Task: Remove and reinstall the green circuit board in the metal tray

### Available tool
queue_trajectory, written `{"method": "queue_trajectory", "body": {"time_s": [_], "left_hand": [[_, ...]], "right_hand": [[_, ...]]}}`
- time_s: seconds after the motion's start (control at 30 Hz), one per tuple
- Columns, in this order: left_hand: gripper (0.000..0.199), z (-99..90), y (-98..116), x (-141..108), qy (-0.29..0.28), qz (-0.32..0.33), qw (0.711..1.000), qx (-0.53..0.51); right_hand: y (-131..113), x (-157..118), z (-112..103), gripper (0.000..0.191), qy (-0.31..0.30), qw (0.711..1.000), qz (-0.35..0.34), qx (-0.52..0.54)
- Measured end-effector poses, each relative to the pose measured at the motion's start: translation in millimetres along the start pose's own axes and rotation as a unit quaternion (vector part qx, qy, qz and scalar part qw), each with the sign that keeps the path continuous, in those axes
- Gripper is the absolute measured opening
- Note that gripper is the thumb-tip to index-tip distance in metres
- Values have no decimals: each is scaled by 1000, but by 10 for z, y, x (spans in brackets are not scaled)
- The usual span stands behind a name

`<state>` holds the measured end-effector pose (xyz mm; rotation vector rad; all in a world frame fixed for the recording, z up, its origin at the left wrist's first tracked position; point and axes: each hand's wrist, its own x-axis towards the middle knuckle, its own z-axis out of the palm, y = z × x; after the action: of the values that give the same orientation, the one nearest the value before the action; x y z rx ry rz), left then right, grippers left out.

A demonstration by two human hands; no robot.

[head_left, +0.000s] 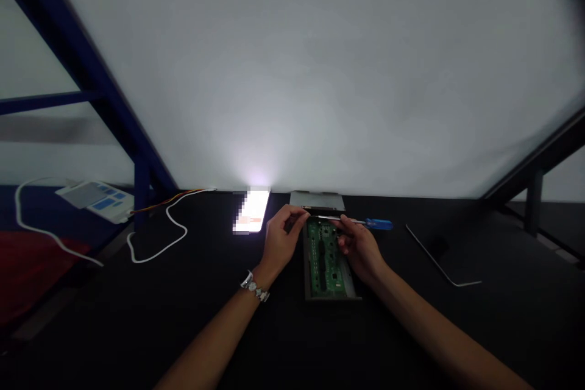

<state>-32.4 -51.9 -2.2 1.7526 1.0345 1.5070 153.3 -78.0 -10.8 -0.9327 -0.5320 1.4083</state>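
Note:
A green circuit board (326, 259) lies in a shallow metal casing (333, 299) in front of me. My right hand (359, 244) grips a screwdriver (379, 224) with a clear blue handle; its shaft runs leftward across the far end of the board. My left hand (282, 234), with a metal-band watch on its wrist, has thumb and index finger pinched near the screwdriver's tip. Whatever is between those fingertips is too small to make out. Just beyond the board a flat grey metal plate (317, 200) lies against the wall.
A lit phone (253, 210) lies left of my hands. Farther left are a white cable (158, 259) and a white-and-blue panel (98, 200) with coloured wires. A bent metal rod (432, 258) rests on the black table at right. Blue frame posts (114, 109) slant up at left.

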Motion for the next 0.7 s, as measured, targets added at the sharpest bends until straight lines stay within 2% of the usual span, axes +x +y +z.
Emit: {"method": "queue_trajectory", "body": {"time_s": [0.13,0.23,0.33,0.5,0.7], "left_hand": [[10,-140,-80,115,48,31,996,65],[8,-235,-218,185,-23,55,987,152],[9,-247,-358,193,-79,52,975,202],[9,-205,-467,157,-118,40,966,225],[17,-242,-460,162,-150,29,960,234]], "right_hand": [[-44,25,-25,30,20,1000,-9,0],[-38,31,-37,30,18,999,-15,-23],[-3,26,-38,32,3,999,-25,-47],[25,20,-36,36,1,997,-32,-64],[20,30,-43,38,0,997,-34,-63]]}}
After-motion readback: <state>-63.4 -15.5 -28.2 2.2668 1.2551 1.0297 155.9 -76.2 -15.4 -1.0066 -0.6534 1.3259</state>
